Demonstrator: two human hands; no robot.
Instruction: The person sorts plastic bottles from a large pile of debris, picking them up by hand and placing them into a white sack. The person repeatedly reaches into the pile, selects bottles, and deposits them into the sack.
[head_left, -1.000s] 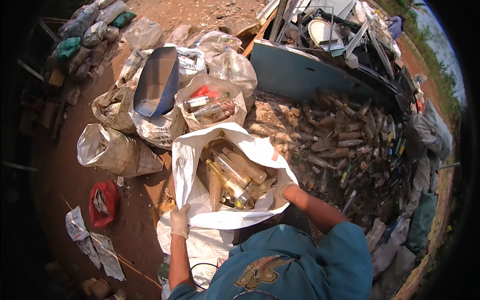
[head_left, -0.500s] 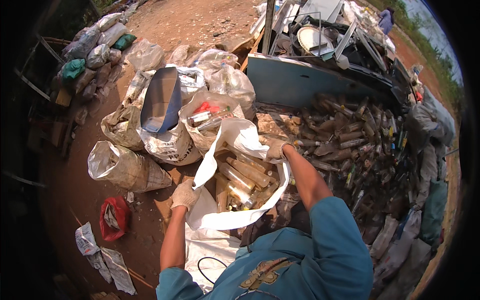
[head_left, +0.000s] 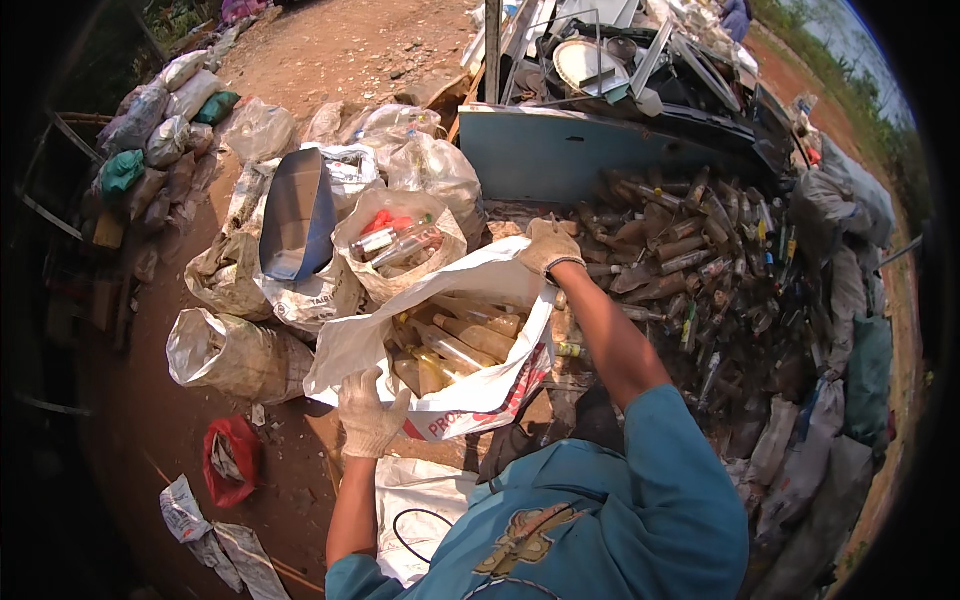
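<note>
A white woven sack (head_left: 340, 345) full of brownish glass bottles (head_left: 450, 340) stands in front of me, its mouth pulled wide. My right hand (head_left: 550, 248), in a cream knitted glove, grips the far right part of the rim. On the near left side is my left hand (head_left: 370, 415), gloved alike. Its fingers point up with the thumb apart, against the sack's outer side. Red print shows on the near face of the sack. Below it lies another white sack (head_left: 425, 495), partly hidden by my teal shirt.
A big heap of bottles (head_left: 690, 260) covers the right side, backed by a blue-grey panel (head_left: 590, 145). Filled sacks, an open tan sack (head_left: 235, 355) and a blue cut container (head_left: 298, 215) stand to the left. A red bag (head_left: 230, 462) lies on bare earth.
The sack's left rim has swung out leftward and its mouth is wider. My left hand's closed fingers have spread. My right hand has risen with its part of the rim.
</note>
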